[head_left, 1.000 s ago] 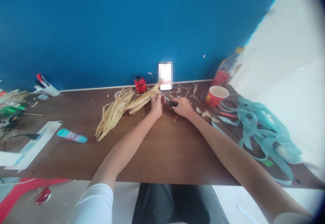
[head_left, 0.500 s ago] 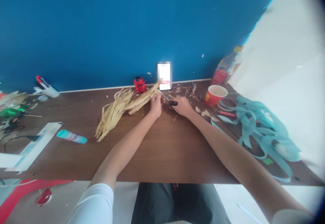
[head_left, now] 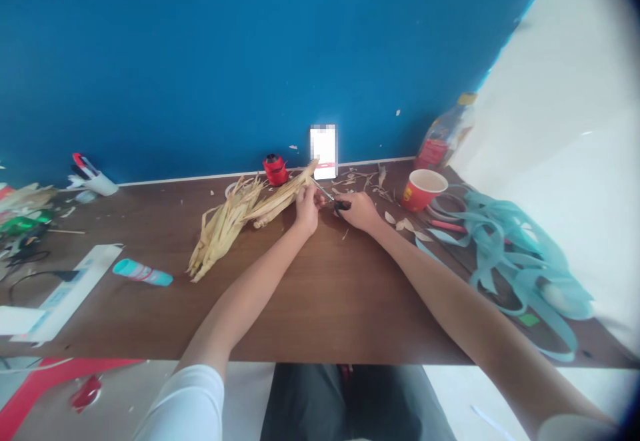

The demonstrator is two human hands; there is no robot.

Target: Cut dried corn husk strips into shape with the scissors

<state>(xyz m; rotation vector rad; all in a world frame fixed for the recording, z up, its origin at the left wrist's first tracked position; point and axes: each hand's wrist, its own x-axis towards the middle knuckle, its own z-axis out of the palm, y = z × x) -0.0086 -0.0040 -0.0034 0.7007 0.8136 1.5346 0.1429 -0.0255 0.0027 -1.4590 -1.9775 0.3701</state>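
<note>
A bundle of dry yellow corn husks point(head_left: 235, 218) lies across the brown table point(head_left: 310, 294), running from lower left up to the back wall. My left hand point(head_left: 307, 206) is closed around the bundle's upper right end. My right hand point(head_left: 360, 210) is closed on the black handles of small scissors point(head_left: 331, 197), whose blades point up and left at the husk tips beside my left hand. Husk clippings point(head_left: 363, 178) lie scattered behind my right hand.
A red thread spool point(head_left: 275, 168) and a white card point(head_left: 323, 151) stand at the blue wall. A red paper cup point(head_left: 423, 189), a bottle point(head_left: 443, 138) and teal paper strips point(head_left: 510, 248) sit right. A teal tube point(head_left: 142, 272), white box point(head_left: 60, 294) and cables lie left.
Both hands stay at the husk tips with only slight shifts; the scissors' blades have moved a little against the husks. The view has drifted slightly.
</note>
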